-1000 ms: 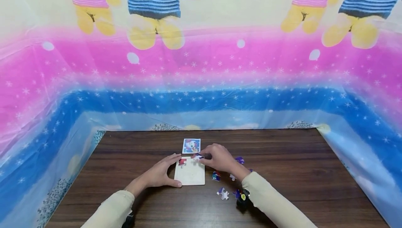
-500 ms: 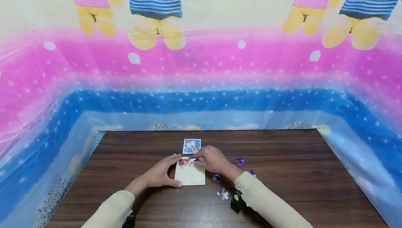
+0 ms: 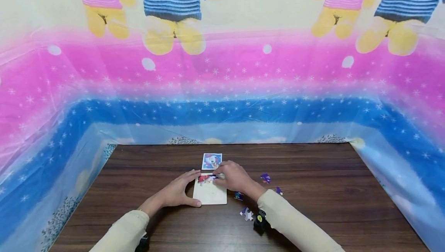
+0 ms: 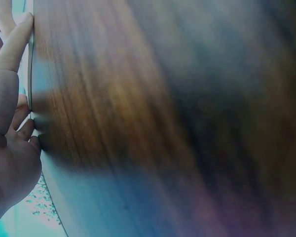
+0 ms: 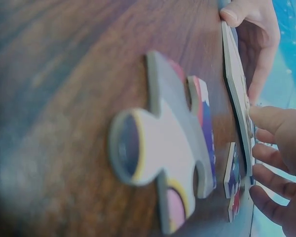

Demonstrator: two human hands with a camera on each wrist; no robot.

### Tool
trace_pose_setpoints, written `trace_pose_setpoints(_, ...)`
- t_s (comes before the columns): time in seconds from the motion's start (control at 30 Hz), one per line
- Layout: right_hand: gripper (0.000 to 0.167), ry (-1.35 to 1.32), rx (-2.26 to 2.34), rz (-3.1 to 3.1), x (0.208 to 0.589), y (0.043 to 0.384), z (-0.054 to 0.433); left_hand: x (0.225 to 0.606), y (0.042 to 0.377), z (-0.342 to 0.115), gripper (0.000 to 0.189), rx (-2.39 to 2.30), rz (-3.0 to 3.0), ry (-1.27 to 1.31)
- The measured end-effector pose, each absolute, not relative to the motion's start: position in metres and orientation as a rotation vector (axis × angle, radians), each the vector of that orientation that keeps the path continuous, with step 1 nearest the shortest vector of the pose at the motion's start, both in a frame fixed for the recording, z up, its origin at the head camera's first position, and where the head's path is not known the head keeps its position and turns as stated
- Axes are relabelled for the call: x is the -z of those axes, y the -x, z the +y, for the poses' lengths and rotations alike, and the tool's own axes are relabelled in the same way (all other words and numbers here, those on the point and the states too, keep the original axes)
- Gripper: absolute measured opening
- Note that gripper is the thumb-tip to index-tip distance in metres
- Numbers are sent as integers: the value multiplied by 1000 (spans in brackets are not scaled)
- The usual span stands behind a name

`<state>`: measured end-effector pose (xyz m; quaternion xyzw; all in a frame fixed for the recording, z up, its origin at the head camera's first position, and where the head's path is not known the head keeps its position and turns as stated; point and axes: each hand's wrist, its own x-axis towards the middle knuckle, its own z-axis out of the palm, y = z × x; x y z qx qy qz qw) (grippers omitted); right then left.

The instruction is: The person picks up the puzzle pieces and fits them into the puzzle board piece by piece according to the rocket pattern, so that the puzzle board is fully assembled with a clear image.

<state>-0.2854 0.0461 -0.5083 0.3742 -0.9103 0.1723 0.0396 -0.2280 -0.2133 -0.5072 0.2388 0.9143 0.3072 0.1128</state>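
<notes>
We see a white board [image 3: 212, 195] on a dark wood-grained table [image 3: 313, 167]. The left hand [image 3: 174, 192] spans the board's left side in a wide spread, with its thumb at the near corner and fingertips at the far one. The right hand [image 3: 238, 176] reaches over the board's far right part, with a narrow gap between thumb and fingers. At its fingertips we find a pale puzzle piece [image 3: 211, 177]; we cannot tell whether it is pinched or merely touched. Just left of that piece, also on the board, lies a red piece [image 3: 202, 179]. Beyond the board we note a picture card [image 3: 210, 161]. To the right, on the table, we count four visible loose pieces: a purple one [image 3: 265, 178], a second purple one [image 3: 279, 191], a dark blue one [image 3: 238, 196] and a white-and-purple one [image 3: 247, 213].
</notes>
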Motion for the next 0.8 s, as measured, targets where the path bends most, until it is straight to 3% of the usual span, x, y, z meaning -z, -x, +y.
trace_pose_setpoints(0.8, 24, -1115, -549, -2810, 506, 281, 40, 508, 229, -213, 103, -903, 2681, -704)
